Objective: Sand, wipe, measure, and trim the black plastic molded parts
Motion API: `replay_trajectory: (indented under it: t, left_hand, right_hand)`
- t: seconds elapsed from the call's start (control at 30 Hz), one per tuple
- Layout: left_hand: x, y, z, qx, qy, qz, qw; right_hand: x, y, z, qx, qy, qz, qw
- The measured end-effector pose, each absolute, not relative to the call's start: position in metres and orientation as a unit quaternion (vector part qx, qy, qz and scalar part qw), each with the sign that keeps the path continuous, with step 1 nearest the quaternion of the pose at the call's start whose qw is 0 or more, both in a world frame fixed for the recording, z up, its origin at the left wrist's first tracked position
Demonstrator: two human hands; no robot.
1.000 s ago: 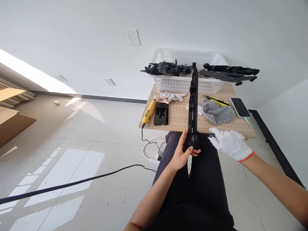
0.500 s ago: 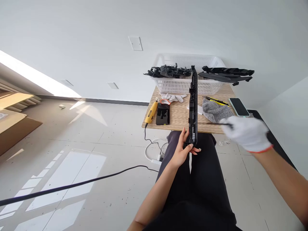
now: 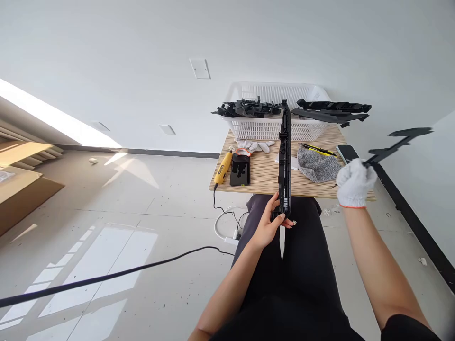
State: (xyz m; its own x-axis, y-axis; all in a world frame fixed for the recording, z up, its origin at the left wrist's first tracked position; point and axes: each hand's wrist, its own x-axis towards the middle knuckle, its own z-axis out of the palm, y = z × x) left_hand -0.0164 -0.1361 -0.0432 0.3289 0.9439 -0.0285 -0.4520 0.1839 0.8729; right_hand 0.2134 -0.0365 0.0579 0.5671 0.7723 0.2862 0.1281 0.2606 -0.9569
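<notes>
Black and ribbed, the long part [image 3: 285, 156] extends away from the wearer in the head view; its near end lies above the lap, and its far end overlaps the white basket [image 3: 261, 129]. The bare left hand [image 3: 266, 229] grips the near end: the thumb presses on the upper face, the fingers wrap around the side and underside. The gloved right hand [image 3: 355, 182] is at the right side of the table [image 3: 263, 179]. Its fingers are curled together around the near end of a branched piece [image 3: 401, 143], which points up and to the right, well apart from the long part. A thin dark tip shows left of the glove; its source cannot be told.

Left of the long part: yellow rotary tool [image 3: 223, 169], black pouch [image 3: 240, 173]. Right of it: grey cloth [image 3: 316, 166], then phone [image 3: 346, 153], partly covered by the right hand.
</notes>
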Motion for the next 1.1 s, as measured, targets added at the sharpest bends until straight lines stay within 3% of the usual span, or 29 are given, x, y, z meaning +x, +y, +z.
replay_trajectory:
  t: [0.37,0.63,0.87,1.1]
  left_hand:
    - [-0.019,-0.138,-0.038,0.408,0.317,0.477,0.711]
    - [-0.017,-0.135,-0.040,0.408,0.312,0.477,0.713]
    - [-0.018,-0.135,-0.036,0.398,0.329,0.466,0.719]
    - [-0.018,-0.134,-0.035,0.401,0.327,0.464,0.719]
  right_hand:
    - [0.203,-0.005,0.013,-0.518,-0.311,0.333,0.724]
    - [0.206,-0.002,0.004,-0.537,-0.311,0.355,0.699]
    - [0.202,-0.004,0.006,-0.577,-0.339,0.387,0.634]
    - [0.199,-0.012,0.015,-0.641,-0.394,0.341,0.564]
